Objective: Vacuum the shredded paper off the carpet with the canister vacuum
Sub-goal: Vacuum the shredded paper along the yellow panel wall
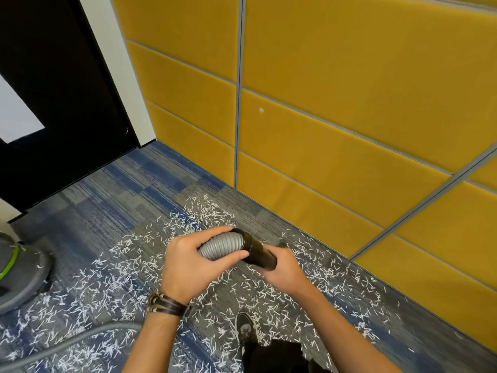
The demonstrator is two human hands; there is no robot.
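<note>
Left hand clasps ribbed grey hose, right hand grips its black plastic tube. Grey canister vacuum sits at nine o'clock amid white shredded paper.

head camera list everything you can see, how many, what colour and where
shredded paper: many strips, white, scattered over the carpet
carpet: one, blue and grey striped, whole floor
canister vacuum: one, grey with a green stripe, left edge, partly cut off
vacuum hose: one, grey ribbed, centre; a grey length lies at lower left
hose end tube: one, black, joined to the hose
wall panels: several, mustard yellow, grey seams, right and top
door: one, black, upper left
shoe: one, black with white laces, bottom centre
bracelet: one, brown, left wrist
left hand: grip round the hose
right hand: grip round the tube
</note>
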